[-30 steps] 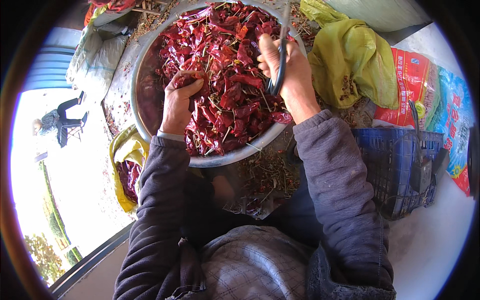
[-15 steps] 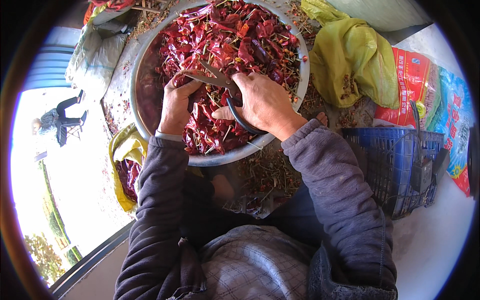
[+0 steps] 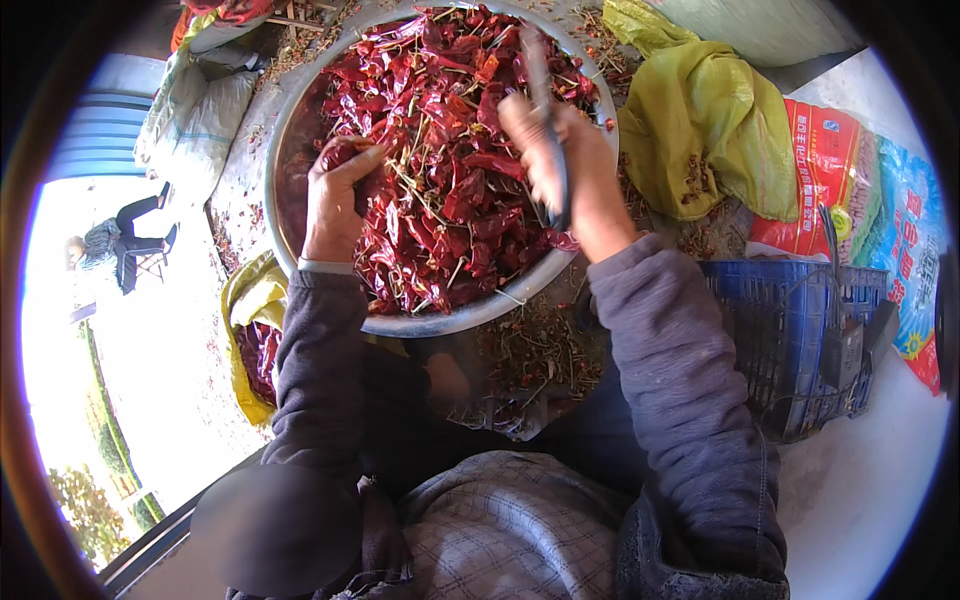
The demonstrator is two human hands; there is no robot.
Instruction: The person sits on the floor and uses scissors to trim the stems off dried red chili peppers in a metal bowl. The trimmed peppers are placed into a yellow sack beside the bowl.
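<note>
A wide metal basin [image 3: 455, 325] in front of me is heaped with dried red chilies [image 3: 450, 250], many with pale stems. Over its left side, my left hand [image 3: 333, 215] is closed on a dried chili [image 3: 340, 152], gripped between thumb and fingers. My right hand [image 3: 590, 190] is over the basin's right side, smeared by motion, and grips a pair of scissors [image 3: 537, 75]. Their blades point away from me, and a dark handle loop shows beside the palm. Whether the blades are apart is too blurred to tell.
At right lie a yellow-green sack [image 3: 715, 120], a red printed bag [image 3: 815, 175] and a blue plastic crate [image 3: 775, 340]. A yellow sack of chilies [image 3: 240, 340] stands left of the basin. Stem scraps [image 3: 535, 350] litter the floor. A person [image 3: 120, 240] sits far left.
My right hand has swung the scissors away from my left hand, to the right, with the blades turning to point forward. My left hand has shifted slightly left, keeping its chili.
</note>
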